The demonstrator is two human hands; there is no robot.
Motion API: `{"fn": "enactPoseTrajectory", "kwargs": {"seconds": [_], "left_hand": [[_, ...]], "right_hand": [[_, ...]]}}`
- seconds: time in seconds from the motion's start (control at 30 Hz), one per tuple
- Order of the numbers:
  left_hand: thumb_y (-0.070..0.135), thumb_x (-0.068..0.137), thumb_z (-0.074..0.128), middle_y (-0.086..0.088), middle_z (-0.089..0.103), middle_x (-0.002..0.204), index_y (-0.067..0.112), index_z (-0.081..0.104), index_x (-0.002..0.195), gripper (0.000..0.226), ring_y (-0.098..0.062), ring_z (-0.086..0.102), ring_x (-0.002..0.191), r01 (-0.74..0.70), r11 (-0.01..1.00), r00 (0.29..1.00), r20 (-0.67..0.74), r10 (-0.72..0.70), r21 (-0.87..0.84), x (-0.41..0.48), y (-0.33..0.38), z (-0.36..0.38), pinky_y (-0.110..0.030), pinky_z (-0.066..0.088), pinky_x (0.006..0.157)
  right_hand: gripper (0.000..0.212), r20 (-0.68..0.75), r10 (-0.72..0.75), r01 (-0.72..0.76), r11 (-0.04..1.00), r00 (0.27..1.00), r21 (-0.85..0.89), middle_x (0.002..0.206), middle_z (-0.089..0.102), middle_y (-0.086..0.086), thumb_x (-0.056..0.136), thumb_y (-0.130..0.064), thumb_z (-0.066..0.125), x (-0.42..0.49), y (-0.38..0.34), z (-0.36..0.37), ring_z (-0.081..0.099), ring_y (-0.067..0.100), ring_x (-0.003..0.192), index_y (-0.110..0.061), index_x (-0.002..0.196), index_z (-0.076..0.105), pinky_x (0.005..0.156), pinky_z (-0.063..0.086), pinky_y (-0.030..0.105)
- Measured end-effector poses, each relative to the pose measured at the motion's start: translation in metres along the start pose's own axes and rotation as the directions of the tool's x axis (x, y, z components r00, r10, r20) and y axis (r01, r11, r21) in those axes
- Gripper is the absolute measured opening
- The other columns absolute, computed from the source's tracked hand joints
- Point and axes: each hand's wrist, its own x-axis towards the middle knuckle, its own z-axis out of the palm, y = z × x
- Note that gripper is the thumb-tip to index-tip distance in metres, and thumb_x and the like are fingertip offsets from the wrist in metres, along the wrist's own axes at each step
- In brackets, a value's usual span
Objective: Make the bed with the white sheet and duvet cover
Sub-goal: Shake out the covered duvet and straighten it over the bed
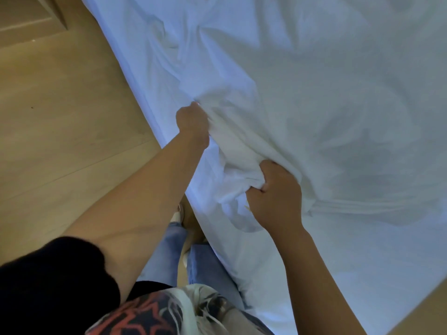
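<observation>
Centre of the frame, at the edge of the bed (350, 281): I see both hands clamped on the white fabric (290, 93) that covers nearly the whole right side of the picture. The left hand (192, 122) is a closed fist gripping a gathered ridge of cloth just above the middle of the frame. The right hand (278, 197) sits lower and to the right, its fingers curled round a thick bunch of the same cloth. Between the two fists the material runs in a rumpled fold, and creases fan out toward the upper left. A thicker seam leads off to the right from the right hand. I cannot tell whether this layer is the sheet or the duvet cover. Pale wooden floor (60, 122) fills the left side. Along the bottom edge appear a black sleeve (48, 286), a patterned top (145, 317) and blue jeans (205, 269) standing close against the bed.
</observation>
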Motion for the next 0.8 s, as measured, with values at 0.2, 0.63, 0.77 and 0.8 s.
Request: {"fn": "enactPoseTrajectory", "kwargs": {"seconds": [0.2,0.63,0.77,0.8], "left_hand": [[0.017,0.099,0.038,0.001,0.055,0.052,0.014,0.047,0.067,0.034,-0.012,0.053,0.044,0.219,0.904,0.961,0.242,-0.135,-0.368,-0.019,-0.031,-0.020,-0.021,0.046,0.046],[0.007,0.099,0.040,0.004,0.052,0.075,0.011,0.052,0.088,0.017,-0.008,0.055,0.065,0.082,0.992,0.956,0.289,-0.050,-0.099,-0.049,-0.062,-0.020,-0.020,0.047,0.056],[0.019,0.097,0.051,0.000,0.054,0.073,0.012,0.051,0.080,0.018,-0.011,0.054,0.065,0.155,0.941,0.988,0.068,-0.140,-0.302,-0.019,-0.071,-0.045,-0.021,0.049,0.054],[0.020,0.097,0.051,0.000,0.056,0.077,0.013,0.052,0.082,0.017,-0.010,0.055,0.068,0.156,0.940,0.986,-0.002,-0.164,-0.304,-0.008,-0.074,-0.054,-0.021,0.049,0.054]], "right_hand": [[0.028,-0.040,0.113,-0.103,0.975,0.993,0.198,0.055,0.043,-0.006,0.076,-0.018,0.050,0.007,0.007,0.006,0.044,0.009,0.054,-0.026,0.058,0.031,0.053,0.032,0.013],[0.014,0.030,0.139,-0.139,0.903,0.990,0.407,0.054,0.051,-0.015,0.070,-0.028,0.046,0.005,0.012,0.000,0.045,-0.001,0.052,-0.028,0.058,0.040,0.051,0.032,0.009],[0.014,-0.050,0.194,-0.141,0.847,0.980,0.513,0.061,0.056,0.000,0.069,-0.011,0.053,0.005,0.020,-0.014,0.048,-0.006,0.057,0.001,0.071,0.058,0.055,0.039,0.010],[0.016,-0.046,0.194,-0.143,0.846,0.980,0.514,0.061,0.056,0.000,0.069,-0.011,0.054,0.004,0.023,-0.018,0.048,-0.007,0.058,0.004,0.072,0.058,0.056,0.039,0.009]]}}
